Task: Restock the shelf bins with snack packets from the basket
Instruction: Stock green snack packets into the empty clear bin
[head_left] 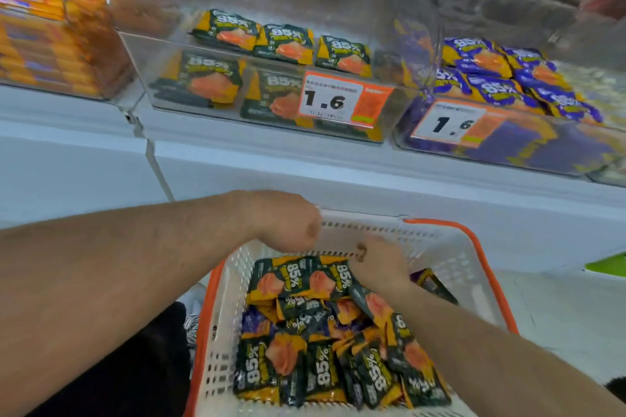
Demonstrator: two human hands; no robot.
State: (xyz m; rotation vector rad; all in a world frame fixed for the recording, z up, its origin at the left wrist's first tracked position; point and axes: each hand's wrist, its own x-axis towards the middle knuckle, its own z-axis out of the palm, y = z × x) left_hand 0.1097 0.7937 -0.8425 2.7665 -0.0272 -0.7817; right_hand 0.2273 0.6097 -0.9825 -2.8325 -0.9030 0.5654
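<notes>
Both hands dip into the far end of the basket (454, 247), the left hand (288, 223) curled and the right hand (379, 264) down among the dark-green snack packets (325, 342), what either grip holds I cannot tell; those packets look light, crinkly and slippery, best pinched by a sealed edge.

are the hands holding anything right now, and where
Left hand grips the far rim of the basket. Right hand reaches among the packets; whether it holds one cannot be told.
</notes>
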